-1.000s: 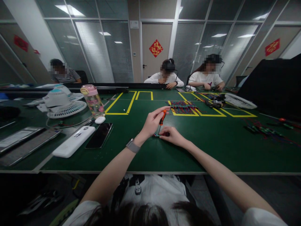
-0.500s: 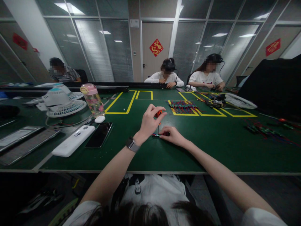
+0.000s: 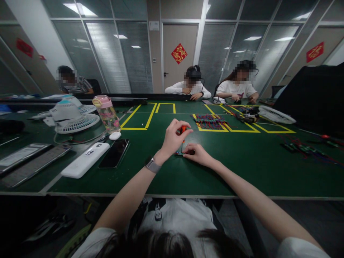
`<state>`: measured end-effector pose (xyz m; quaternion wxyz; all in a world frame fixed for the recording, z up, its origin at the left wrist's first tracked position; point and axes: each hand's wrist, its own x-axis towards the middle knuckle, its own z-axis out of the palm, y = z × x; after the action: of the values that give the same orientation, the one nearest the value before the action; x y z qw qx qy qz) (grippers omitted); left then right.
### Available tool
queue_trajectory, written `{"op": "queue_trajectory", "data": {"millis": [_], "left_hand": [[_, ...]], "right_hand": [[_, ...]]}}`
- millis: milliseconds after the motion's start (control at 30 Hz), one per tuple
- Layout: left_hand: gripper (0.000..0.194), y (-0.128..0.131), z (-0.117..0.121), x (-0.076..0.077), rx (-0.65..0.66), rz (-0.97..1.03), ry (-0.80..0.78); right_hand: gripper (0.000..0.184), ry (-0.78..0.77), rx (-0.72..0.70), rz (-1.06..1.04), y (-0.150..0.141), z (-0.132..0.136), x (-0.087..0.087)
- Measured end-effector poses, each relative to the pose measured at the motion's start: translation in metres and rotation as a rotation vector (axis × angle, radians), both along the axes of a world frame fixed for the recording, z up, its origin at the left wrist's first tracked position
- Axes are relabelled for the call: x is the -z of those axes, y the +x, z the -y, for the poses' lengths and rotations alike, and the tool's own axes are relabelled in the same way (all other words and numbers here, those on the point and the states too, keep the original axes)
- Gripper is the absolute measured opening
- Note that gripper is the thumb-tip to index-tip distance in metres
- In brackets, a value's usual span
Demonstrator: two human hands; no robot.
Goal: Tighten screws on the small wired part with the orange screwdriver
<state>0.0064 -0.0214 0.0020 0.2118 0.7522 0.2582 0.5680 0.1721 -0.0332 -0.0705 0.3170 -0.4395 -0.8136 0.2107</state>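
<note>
My left hand [image 3: 175, 135] is closed around the orange and black handle of a screwdriver [image 3: 184, 129]. The shaft stands nearly upright, its tip down at a small green circuit board [image 3: 178, 154] lying on the table. Fingers of my right hand [image 3: 197, 154] pinch the right end of that board, covering part of it. The spot where the tip meets the board is too small to make out.
Beyond my hands, several wired circuit boards [image 3: 211, 122] lie within yellow tape [image 3: 215, 130]; more wired boards [image 3: 303, 148] are at right. On the left are a phone [image 3: 114, 154], a white power bank [image 3: 85, 160], a bottle [image 3: 106, 114] and a fan [image 3: 76, 123]. Co-workers sit opposite.
My left hand has turned about the screwdriver handle, which went from leaning right to nearly upright. My right hand has stayed at the board.
</note>
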Motion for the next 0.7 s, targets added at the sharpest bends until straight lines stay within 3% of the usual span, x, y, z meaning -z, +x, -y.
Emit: {"op": "queue_trajectory", "data": {"millis": [133, 300, 367, 433, 600, 700], "left_hand": [[0.023, 0.000, 0.006, -0.001, -0.042, -0.086, 0.082], [0.031, 0.002, 0.004, -0.005, 0.225, 0.029, -0.094], [0.030, 0.002, 0.001, -0.006, 0.275, 0.086, -0.169], [0.027, 0.001, -0.003, -0.006, 0.216, 0.099, -0.178], [0.016, -0.006, -0.005, -0.004, -0.111, 0.038, 0.033], [0.020, -0.008, -0.002, -0.005, -0.127, 0.004, 0.069]], "right_hand": [[0.010, 0.003, 0.001, -0.003, 0.000, 0.000, 0.000], [0.010, 0.005, -0.006, 0.001, 0.000, -0.001, 0.001], [0.010, 0.004, -0.008, 0.003, 0.000, -0.001, 0.001], [0.010, 0.003, -0.009, 0.005, 0.000, -0.001, 0.001], [0.010, 0.014, -0.012, 0.003, 0.000, -0.001, 0.001], [0.010, 0.009, -0.009, 0.007, 0.000, 0.000, 0.000]]}}
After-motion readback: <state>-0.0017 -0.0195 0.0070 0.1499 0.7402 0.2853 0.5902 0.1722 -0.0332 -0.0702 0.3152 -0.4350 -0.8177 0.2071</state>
